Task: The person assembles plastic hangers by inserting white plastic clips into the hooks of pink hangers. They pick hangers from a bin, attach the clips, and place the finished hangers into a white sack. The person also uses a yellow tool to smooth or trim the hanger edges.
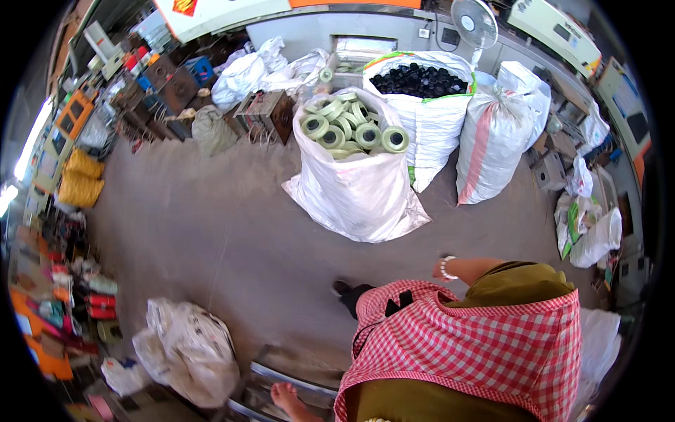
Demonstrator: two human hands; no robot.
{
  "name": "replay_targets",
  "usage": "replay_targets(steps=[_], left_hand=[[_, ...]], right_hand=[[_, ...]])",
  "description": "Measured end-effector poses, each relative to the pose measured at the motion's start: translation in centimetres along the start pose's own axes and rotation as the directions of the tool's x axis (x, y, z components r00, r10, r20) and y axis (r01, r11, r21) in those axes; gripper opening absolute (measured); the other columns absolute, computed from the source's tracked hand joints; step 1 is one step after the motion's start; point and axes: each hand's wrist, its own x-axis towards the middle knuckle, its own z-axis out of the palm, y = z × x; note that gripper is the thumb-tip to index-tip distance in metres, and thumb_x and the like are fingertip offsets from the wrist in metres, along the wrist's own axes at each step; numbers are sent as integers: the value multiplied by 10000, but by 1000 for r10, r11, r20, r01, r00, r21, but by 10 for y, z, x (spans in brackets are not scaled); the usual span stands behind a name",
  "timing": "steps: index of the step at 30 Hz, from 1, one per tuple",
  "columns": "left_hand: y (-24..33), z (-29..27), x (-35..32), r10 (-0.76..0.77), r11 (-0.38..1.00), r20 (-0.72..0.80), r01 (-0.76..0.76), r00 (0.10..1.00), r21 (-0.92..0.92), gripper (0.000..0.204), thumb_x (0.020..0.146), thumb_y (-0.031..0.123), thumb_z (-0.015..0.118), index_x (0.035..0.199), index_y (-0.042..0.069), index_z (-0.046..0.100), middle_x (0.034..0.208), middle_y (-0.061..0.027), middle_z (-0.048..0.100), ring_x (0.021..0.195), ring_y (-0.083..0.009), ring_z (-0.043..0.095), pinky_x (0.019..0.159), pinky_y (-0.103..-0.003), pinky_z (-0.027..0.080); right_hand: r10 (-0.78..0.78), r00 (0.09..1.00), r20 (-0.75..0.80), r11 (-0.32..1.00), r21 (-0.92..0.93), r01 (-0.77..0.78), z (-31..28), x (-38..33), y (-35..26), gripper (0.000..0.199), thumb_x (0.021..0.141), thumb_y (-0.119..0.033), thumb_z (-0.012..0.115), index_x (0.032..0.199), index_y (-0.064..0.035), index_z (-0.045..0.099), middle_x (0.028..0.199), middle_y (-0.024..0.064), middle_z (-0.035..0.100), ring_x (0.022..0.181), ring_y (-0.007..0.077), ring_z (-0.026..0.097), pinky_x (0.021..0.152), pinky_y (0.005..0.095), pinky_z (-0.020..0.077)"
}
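My left hand [286, 398] hangs at the lower edge, fingers loosely apart and nothing seen in it. It is over or beside a metal frame with pale rails [295, 375]; whether they touch I cannot tell. My right hand [441, 270], a white beaded bracelet at its wrist, is in front of my red checked apron [478, 337]. It is small and partly hidden, so its fingers cannot be read. Ahead stands an open white sack [351, 200] full of pale green spools [368, 135]. Behind it another white sack [432, 130] holds black plastic pieces [422, 81].
A tied white sack with a red stripe [492, 137] stands at the right. Crumpled plastic bags [186, 348] lie at the lower left. Metal blocks [271, 116] and a grey cloth sack [212, 131] line the back. A fan [474, 24] stands behind, beside machines.
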Motion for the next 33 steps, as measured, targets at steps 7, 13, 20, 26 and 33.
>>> replay_targets(steps=[7,13,20,26,33], left_hand=[[90,34,158,-74,988,259,106,963,-110,191,904,229,585,1042,107,532,780,-21,580,679,-118,525,570,-275,431],[96,69,242,-380,912,192,331,905,243,193,910,244,573,1033,99,541,780,-26,588,665,-125,540,564,-278,439],[192,75,398,-416,882,132,364,900,300,202,916,260,558,1023,89,552,780,-31,597,649,-134,558,558,-282,447],[331,92,599,-304,946,261,257,916,199,215,921,274,545,1013,80,561,780,-36,605,635,-141,573,552,-285,455],[596,222,813,226,960,165,-248,960,129,114,898,151,577,956,60,540,755,-26,582,607,-104,559,477,-252,429]], right_hand=[[77,893,-444,963,-198,-182,-139,64,-51,201,846,-326,525,812,-144,601,864,8,593,840,157,563,759,354,473],[213,907,-364,787,614,62,-490,266,-141,144,853,-209,533,917,-111,617,646,26,593,543,151,553,500,321,454],[320,843,-432,493,836,241,-737,357,-267,157,856,-152,547,972,-77,622,747,35,630,611,118,575,536,296,468],[-138,837,-529,989,-32,143,-614,488,-171,129,836,-235,450,774,-153,527,884,-35,550,888,130,535,823,365,411],[156,988,-25,981,-111,-157,-690,522,-220,78,787,-230,532,754,-184,586,803,-2,582,791,185,557,705,375,432]])
